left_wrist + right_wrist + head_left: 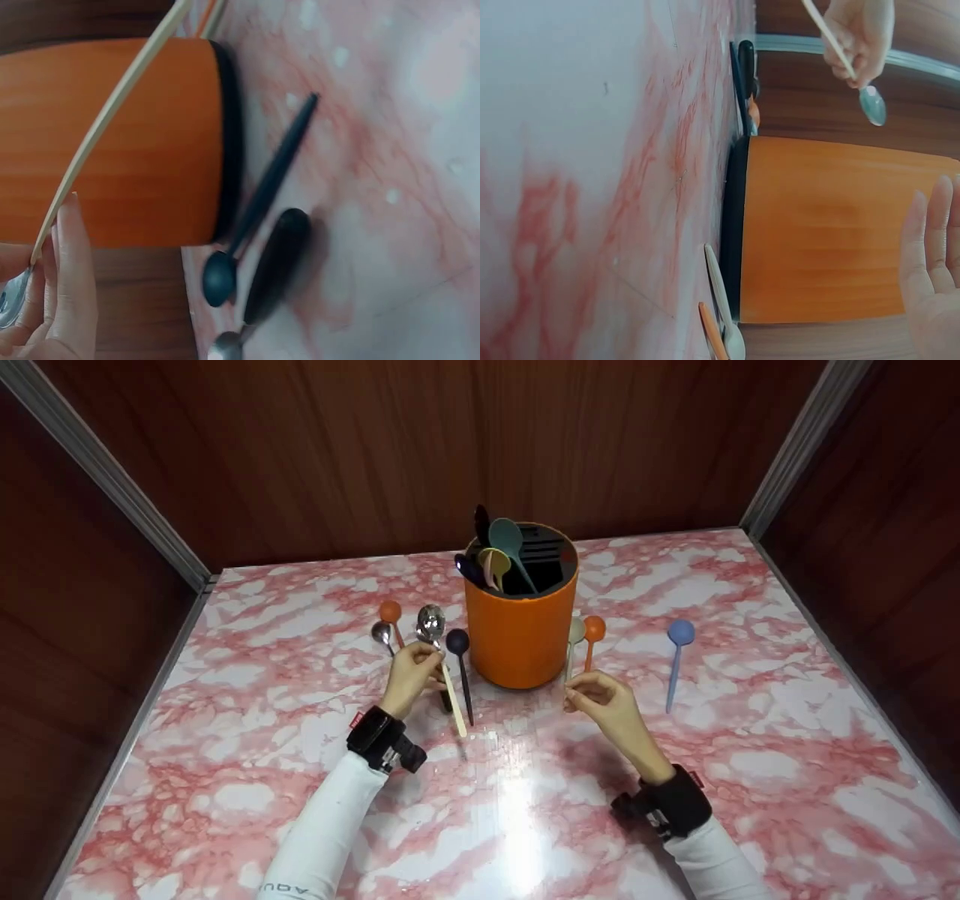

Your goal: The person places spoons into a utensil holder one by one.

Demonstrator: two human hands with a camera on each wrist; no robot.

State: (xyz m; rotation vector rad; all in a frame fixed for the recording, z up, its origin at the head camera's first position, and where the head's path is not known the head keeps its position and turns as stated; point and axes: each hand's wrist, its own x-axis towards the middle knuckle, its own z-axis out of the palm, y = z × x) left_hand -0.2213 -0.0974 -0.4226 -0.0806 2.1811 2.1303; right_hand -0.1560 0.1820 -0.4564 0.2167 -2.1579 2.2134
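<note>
My left hand (412,675) pinches a spoon (456,706) with a shiny metal bowl and a cream handle, raised above the table left of the orange utensil holder (521,641). In the left wrist view its cream handle (112,105) crosses in front of the holder. My right hand (606,703) hovers at the holder's right front, its fingers (936,240) loosely extended and holding nothing in the right wrist view. Below it on the table lie a cream spoon (720,289) and an orange spoon (594,630).
A dark spoon (458,643), a black-handled metal spoon (277,262), an orange spoon (390,612) and a small metal spoon (382,631) lie left of the holder. A blue spoon (681,633) lies far right. Several utensils, including a teal spoon (505,536), stand in the holder.
</note>
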